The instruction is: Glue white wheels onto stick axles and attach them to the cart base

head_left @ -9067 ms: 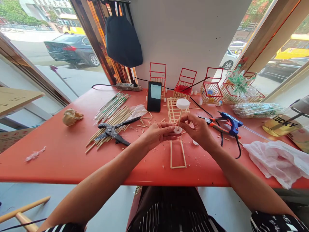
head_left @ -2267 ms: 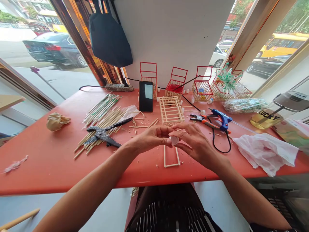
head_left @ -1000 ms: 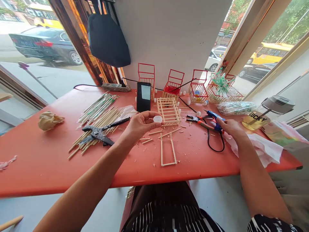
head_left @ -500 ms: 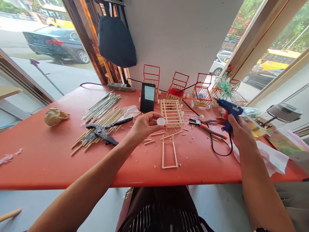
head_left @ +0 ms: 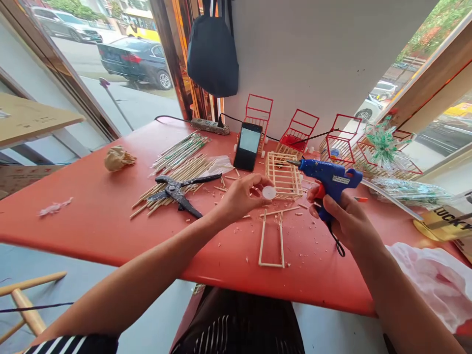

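Between the thumb and fingers of my left hand point(head_left: 246, 195) is a small white bottle cap point(head_left: 269, 192), its round face turned toward me. My right hand point(head_left: 344, 216) grips a blue glue gun point(head_left: 328, 176) by its handle, fingers near the red trigger, nozzle pointing left toward the cap but apart from it. A clear glue stick point(head_left: 391, 197) sticks out of the gun's rear. Behind the cap stands a small frame of wooden sticks point(head_left: 283, 174). Nearer me lies a flat U-shaped stick frame point(head_left: 272, 265) on the red table point(head_left: 110, 216).
Black-handled cutters point(head_left: 177, 192) lie across a pile of wooden sticks point(head_left: 184, 172). A phone point(head_left: 248, 146) leans upright at the back, near several red-topped stick carts point(head_left: 300, 130). Crumpled paper point(head_left: 118, 158) is at left, a plastic bag point(head_left: 435, 280) at right.
My right hand has brought the glue gun left, nearer the cap, with its nozzle now close to it. My left hand still holds the cap. The view has turned left.
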A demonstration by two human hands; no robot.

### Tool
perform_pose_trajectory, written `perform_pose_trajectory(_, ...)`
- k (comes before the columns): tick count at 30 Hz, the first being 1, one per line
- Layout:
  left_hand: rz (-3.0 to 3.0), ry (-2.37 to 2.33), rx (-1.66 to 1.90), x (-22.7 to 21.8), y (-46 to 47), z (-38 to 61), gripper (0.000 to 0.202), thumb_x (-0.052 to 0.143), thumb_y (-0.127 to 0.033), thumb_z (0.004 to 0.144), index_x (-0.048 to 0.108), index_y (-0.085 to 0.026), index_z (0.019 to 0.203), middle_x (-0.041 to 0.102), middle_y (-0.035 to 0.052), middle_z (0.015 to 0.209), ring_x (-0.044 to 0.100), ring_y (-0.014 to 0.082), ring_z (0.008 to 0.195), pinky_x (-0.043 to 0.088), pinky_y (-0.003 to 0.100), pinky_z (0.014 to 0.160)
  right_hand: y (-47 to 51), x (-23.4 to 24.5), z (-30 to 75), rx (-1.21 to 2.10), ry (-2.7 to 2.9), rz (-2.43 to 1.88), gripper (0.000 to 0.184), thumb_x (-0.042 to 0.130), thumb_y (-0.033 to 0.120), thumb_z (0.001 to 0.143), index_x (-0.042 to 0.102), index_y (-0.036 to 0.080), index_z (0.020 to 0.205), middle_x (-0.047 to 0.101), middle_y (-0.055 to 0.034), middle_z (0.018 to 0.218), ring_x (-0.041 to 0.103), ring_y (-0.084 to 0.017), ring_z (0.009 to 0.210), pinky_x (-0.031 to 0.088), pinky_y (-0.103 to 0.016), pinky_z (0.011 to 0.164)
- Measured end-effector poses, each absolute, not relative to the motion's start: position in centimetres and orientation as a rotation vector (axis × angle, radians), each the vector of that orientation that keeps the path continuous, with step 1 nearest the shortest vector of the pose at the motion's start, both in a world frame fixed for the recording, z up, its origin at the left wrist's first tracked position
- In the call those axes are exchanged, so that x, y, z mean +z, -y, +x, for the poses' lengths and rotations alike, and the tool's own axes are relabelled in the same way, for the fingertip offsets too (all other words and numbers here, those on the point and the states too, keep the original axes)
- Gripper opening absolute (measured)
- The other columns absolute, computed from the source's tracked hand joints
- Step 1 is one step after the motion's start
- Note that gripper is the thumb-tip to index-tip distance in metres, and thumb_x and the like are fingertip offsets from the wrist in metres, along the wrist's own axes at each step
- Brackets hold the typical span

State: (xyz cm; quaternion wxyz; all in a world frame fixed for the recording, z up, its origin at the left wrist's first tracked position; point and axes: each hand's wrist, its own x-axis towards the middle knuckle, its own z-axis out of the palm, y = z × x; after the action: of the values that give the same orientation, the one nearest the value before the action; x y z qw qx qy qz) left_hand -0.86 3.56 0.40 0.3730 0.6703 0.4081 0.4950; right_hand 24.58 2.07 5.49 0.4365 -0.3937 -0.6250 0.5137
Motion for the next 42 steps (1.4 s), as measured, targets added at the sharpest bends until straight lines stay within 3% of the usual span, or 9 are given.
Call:
perform_pose_trajectory(5,1.788,-1.124,1.286,-0.1,-3.5,-0.7,0.027,0.08,-0.017,0.073,0.07,-0.016,0.099,0.075,0.0025,0.097,0.067,0.0161,0.087,0.052,0.027,0.081,-1.9,4.8,26.0,1.158,1.805,-1.103,0.039,0.066,0.06,0.091,0.067,0.021,0.096,0.067,-0.0049,0.086,0.052,-0.011,0.055,0.042,-0.027,0.049)
perform_pose_trajectory(15,2.018,-1.19,1.366,0.3,-3.0,-0.8,0.023,0.078,-0.013,0.079,0.07,-0.017,0.1,0.075,0.003,0.103,0.067,0.0182,0.097,0.049,0.028,0.084,-1.4,5.4,25.8,0.456,2.203,-1.313,0.062,0.043,0.073,0.096,0.069,0.017,0.088,0.064,-0.005,0.067,0.055,-0.015,0.052,0.041,-0.028,0.05)
perform_pose_trajectory(21,2.013,-1.16,1.392,0.1,-3.0,-0.8,0.026,0.077,-0.012,0.079,0.07,-0.017,0.104,0.073,0.0043,0.104,0.066,0.0189,0.098,0.048,0.029,0.085,-0.9,5.5,25.5,0.274,2.244,-1.373,0.069,0.037,0.077,0.095,0.067,0.017,0.08,0.067,-0.0068,0.064,0.057,-0.017,0.05,0.036,-0.029,0.047)
perform_pose_trajectory(34,1.75,-1.072,1.338,0.3,-3.1,-0.7,0.028,0.079,-0.017,0.075,0.07,-0.018,0.102,0.074,0.0001,0.098,0.066,0.0143,0.089,0.047,0.024,0.082,-0.5,5.5,24.9,0.206,2.289,-1.384,0.046,0.044,0.057,0.098,0.065,0.02,0.081,0.071,-0.0083,0.071,0.065,-0.023,0.061,0.041,-0.033,0.054)
perform_pose_trajectory(42,1.731,-1.158,1.204,0.7,-2.9,-0.5,0.026,0.078,-0.016,0.073,0.072,-0.019,0.098,0.072,-0.0026,0.081,0.064,0.0133,0.076,0.045,0.024,0.071,-0.6,5.2,25.0,0.192,2.278,-1.376,0.041,0.048,0.053,0.098,0.063,0.021,0.077,0.07,-0.0071,0.068,0.065,-0.023,0.06,0.04,-0.033,0.052)
